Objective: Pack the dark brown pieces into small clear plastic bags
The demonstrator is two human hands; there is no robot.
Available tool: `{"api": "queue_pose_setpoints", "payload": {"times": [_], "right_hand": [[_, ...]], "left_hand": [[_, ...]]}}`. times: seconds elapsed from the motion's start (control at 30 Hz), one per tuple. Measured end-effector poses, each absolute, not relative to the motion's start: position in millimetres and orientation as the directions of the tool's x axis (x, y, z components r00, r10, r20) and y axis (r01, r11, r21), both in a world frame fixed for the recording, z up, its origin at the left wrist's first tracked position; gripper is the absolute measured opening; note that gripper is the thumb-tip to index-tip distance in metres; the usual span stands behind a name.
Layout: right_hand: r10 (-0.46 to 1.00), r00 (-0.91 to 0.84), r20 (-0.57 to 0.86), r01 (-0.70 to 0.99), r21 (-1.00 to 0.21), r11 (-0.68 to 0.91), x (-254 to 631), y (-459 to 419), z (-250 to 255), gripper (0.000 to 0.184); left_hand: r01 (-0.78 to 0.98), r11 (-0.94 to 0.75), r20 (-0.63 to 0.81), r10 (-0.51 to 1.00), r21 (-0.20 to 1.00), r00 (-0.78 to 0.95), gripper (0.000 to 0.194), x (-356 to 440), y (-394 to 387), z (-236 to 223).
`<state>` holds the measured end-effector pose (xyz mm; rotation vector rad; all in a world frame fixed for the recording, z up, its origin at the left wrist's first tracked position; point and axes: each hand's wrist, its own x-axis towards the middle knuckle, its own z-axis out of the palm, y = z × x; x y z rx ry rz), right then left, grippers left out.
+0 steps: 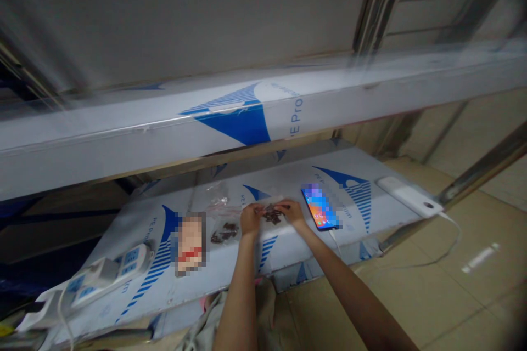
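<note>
The left hand point(251, 219) and right hand point(290, 213) are together on my feed, fingers nearly meeting over a small heap of dark bits point(272, 215) on a film-covered shelf point(288, 252). I can't tell whether they're pinching anything (the fingers hide too much). Just left lies a second heap point(224, 233), rough and crumbly-looking, with a crinkled clear bag point(218, 200) beyond it. Further left, a packet point(190, 244) with a red band is too pixelated to read. A white power strip point(111, 271) sits near the shelf's left edge, cut off by clutter. To the right, a phone point(320, 208) lies with its glossy screen blurred, and a white power bank point(407, 196) sits further along. Above, a second shelf point(164, 137) smears with motion blur.
</note>
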<state>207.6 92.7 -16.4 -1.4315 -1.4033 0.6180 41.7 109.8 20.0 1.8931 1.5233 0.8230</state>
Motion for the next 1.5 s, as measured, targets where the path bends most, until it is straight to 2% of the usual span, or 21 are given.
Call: {"api": "queue_pose_setpoints", "payload": {"times": [0.23, 0.5, 0.63, 0.83, 0.93, 1.07, 1.2, 1.4, 1.5], "right_hand": [[0.934, 0.214, 0.287, 0.438, -0.882, 0.171, 208, 92, -21, 0.017], [0.93, 0.24, 0.277, 0.448, -0.882, 0.146, 207, 92, -20, 0.018], [0.92, 0.251, 0.302, 0.459, -0.874, 0.161, 207, 90, -21, 0.018], [0.918, 0.247, 0.312, 0.449, -0.876, 0.177, 207, 82, -20, 0.018], [0.928, 0.234, 0.29, 0.446, -0.88, 0.163, 209, 82, -18, 0.018], [0.951, 0.149, 0.272, 0.457, -0.872, 0.178, 213, 81, -7, 0.017], [0.965, -0.026, 0.26, 0.508, -0.828, 0.237, 217, 74, 14, 0.018], [0.964, -0.192, 0.185, 0.709, -0.652, 0.267, 213, 64, 41, 0.014], [0.946, -0.239, 0.219, 0.74, -0.59, 0.324, 206, 58, 47, 0.014]], "left_hand": [[0.622, -0.229, 0.162, 0.973, 0.748, 0.164, 0.013, 42, 109, 21], [0.674, -0.21, 0.108, 0.976, 0.708, 0.191, 0.011, 41, 108, 29], [0.717, -0.24, 0.08, 0.965, 0.654, 0.25, 0.014, 37, 108, 33], [0.686, -0.323, 0.053, 0.922, 0.652, 0.384, 0.012, 31, 109, 37], [0.705, -0.32, 0.037, 0.922, 0.633, 0.385, 0.014, 31, 108, 37], [0.733, -0.321, 0.018, 0.921, 0.6, 0.389, 0.016, 31, 105, 38], [0.719, -0.38, 0.032, 0.894, 0.582, 0.447, 0.017, 26, 101, 48], [0.731, -0.374, -0.015, 0.885, 0.571, 0.465, 0.014, 22, 86, 64], [0.749, -0.36, -0.017, 0.897, 0.556, 0.443, 0.016, 18, 75, 71]]}}
